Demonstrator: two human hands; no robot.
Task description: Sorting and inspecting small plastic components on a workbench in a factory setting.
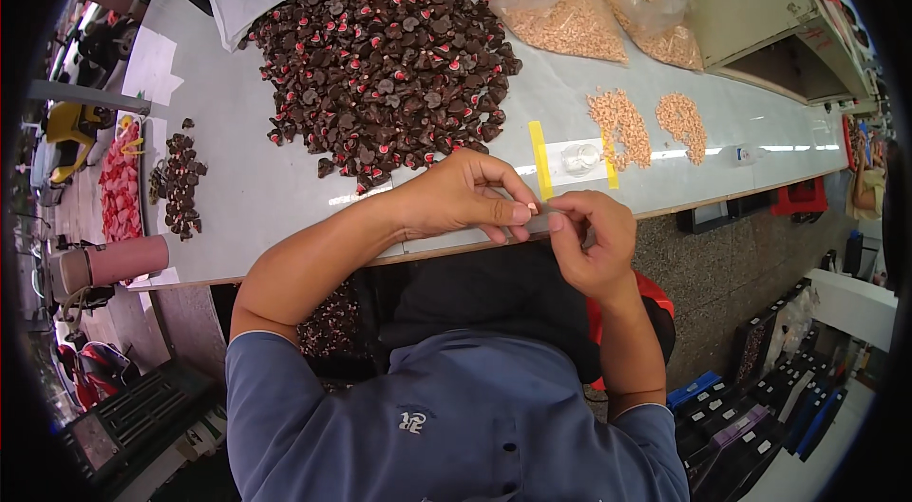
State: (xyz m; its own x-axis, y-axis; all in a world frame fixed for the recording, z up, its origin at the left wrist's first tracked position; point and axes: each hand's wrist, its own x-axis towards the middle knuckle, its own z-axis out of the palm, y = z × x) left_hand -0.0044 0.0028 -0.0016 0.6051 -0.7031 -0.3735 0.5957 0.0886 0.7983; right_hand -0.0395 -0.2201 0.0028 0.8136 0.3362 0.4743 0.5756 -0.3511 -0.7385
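Over the front edge of the table [456, 227], my left hand [465, 193] pinches a small tan piece [532, 208] between thumb and forefinger. My right hand [597, 234] is close against it, thumb and fingers drawn together; what it holds, if anything, is too small to make out. Just beyond my hands, a small clear round dish [580, 158] stands on white paper between yellow tape strips [539, 160]. A large heap of dark brown pieces with red-and-white marks [389, 56] lies beyond my left hand. Two small piles of tan pieces [619, 127] [681, 125] lie farther right.
Clear bags of tan pieces [562, 22] stand at the back right beside a beige metal box [769, 18]. At left are a small dark pile [180, 184], a pink tumbler [128, 261] and a tray of pink pieces [121, 179]. A small bottle [744, 155] lies far right.
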